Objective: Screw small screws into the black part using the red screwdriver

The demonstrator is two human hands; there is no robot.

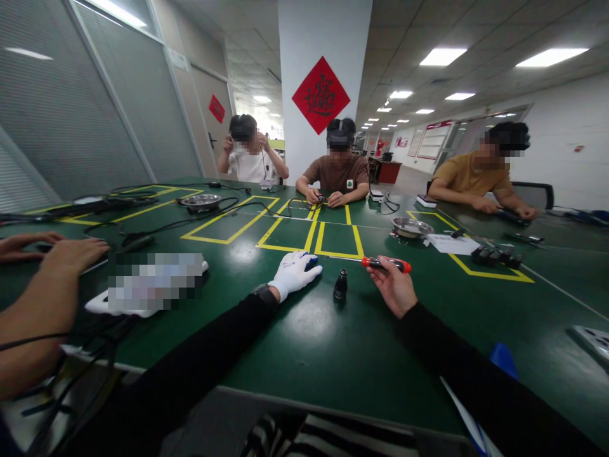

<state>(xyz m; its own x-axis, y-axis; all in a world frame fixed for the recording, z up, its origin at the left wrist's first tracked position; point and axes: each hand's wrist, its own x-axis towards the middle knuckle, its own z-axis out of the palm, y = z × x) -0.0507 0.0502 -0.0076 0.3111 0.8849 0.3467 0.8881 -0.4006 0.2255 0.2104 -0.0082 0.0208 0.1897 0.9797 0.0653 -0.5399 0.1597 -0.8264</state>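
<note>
My left hand point(295, 274), in a white glove with blue on the finger side, rests low over the green table, thumb held apart from the fingers. I make out nothing in it. A red and black screwdriver point(398, 264) lies across my bare right hand point(392, 285), whose fingers are closed round its handle. Its thin shaft points left and ends close to my left fingertips; whether they touch I cannot tell. Between my hands a small black tapered piece point(340, 285) with a metallic top stands upright on the table.
Yellow tape outlines mark the green table point(304, 346). To the right are a metal bowl point(412, 227), white paper point(453, 244) and several black pieces point(497, 255). A second bowl point(200, 202) and cables lie left. A neighbour's arms point(57, 273) reach in beside a white device point(147, 285). Three people sit opposite.
</note>
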